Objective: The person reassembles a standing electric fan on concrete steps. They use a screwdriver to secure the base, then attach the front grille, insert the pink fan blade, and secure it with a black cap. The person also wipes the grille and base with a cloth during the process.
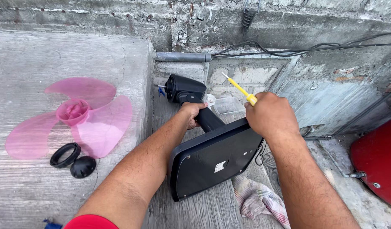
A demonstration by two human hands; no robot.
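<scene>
Grip matters: left hand (192, 113) clasps the fan's neck (208, 119), right hand (269, 116) fists a yellow screwdriver (240, 89), so steadying the tilted base (212, 159) likely aids aim.

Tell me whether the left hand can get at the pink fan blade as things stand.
Probably not yet: the left hand is gripping the black fan neck. Once let go, the path to the pink fan blade on the concrete looks open.

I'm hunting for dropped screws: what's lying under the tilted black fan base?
Under the fan base a checked cloth sticks out at its lower right edge, with a wire fan grille beside it. Whatever lies directly beneath the base is covered; no screws are visible.
</scene>
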